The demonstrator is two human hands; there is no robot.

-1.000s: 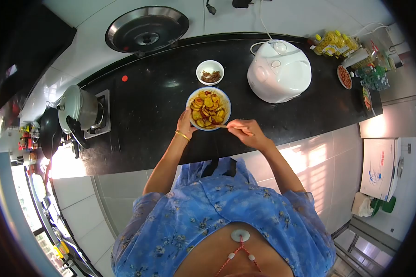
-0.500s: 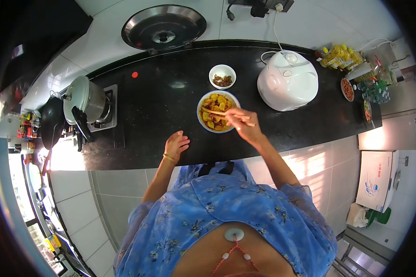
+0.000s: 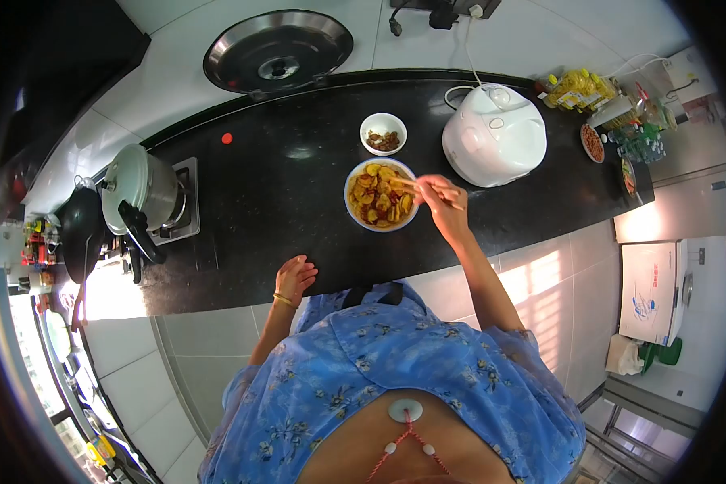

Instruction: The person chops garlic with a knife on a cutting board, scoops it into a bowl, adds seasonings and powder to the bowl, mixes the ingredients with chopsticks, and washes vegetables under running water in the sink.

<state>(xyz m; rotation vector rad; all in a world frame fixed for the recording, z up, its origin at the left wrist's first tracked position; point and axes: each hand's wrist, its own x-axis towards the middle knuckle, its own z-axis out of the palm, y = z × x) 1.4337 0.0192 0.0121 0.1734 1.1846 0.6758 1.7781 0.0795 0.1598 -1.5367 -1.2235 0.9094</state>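
Note:
My right hand [image 3: 442, 203] is closed around a pair of wooden chopsticks [image 3: 408, 184]. Their tips reach over the right part of a white bowl with a blue rim [image 3: 349, 211]. Yellow-brown food slices [image 3: 377, 194] coated in dark red seasoning fill that bowl. Behind it stands a smaller white bowl [image 3: 370, 123] with small brown pieces [image 3: 383, 141] at its bottom. My left hand [image 3: 296, 278], with a yellow bangle at the wrist, is by the counter's front edge. Its fingers are stretched out and hold nothing.
A white rice cooker [image 3: 494, 137] sits right of the bowls on the black counter [image 3: 258, 210]. On the left, a pressure cooker [image 3: 141, 189] stands on the stove. A large lid [image 3: 278, 52] leans at the back wall. Oil bottles [image 3: 577, 89] and a plate of peanuts [image 3: 592, 143] stand far right.
The chopsticks have moved right and up from the left part of the food. My left hand has shifted slightly left and closer to my body. The camera view has turned a little.

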